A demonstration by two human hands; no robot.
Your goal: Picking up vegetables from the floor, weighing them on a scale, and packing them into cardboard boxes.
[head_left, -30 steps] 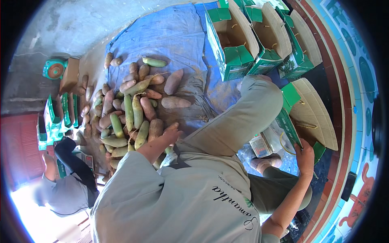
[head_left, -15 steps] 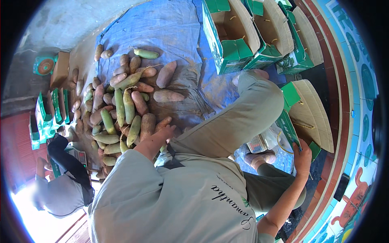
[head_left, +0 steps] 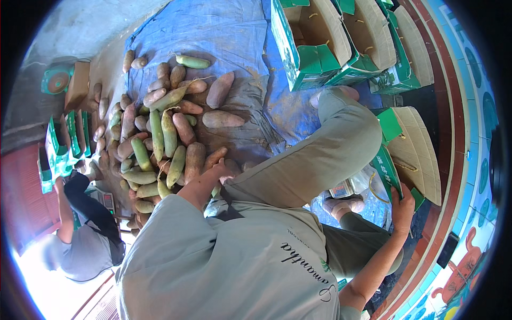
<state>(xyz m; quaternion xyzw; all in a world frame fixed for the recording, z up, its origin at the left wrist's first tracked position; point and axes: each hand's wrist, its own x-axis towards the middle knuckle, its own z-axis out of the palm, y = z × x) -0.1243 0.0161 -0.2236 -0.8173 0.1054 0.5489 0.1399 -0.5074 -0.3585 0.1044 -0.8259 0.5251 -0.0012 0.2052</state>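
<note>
My right hand [head_left: 403,207] grips the near edge of an open green carton [head_left: 389,162] with a brown inner flap, at my right. My left hand [head_left: 220,172] reaches down to the near edge of a heap of long radishes, its fingers partly stretched and touching or just over them. A reddish radish [head_left: 214,159] lies right beside it, and a thick brownish one [head_left: 194,161] a little farther left. Green radishes [head_left: 176,166] and more reddish ones fill the heap on a blue tarp [head_left: 224,32]. Part of my left hand is hidden by my trouser leg.
Several open green cartons [head_left: 314,66] stand in a row at the far right. A scale [head_left: 341,188] sits by my foot. At the left, another person [head_left: 88,250] bends near a second scale [head_left: 106,200] and more green cartons [head_left: 56,144]. A fan [head_left: 57,81] stands by the wall.
My left hand has shifted slightly at the radishes. My right hand stays on the carton, a little lower in view. The other person's arm has swung out toward the cartons at the left.
</note>
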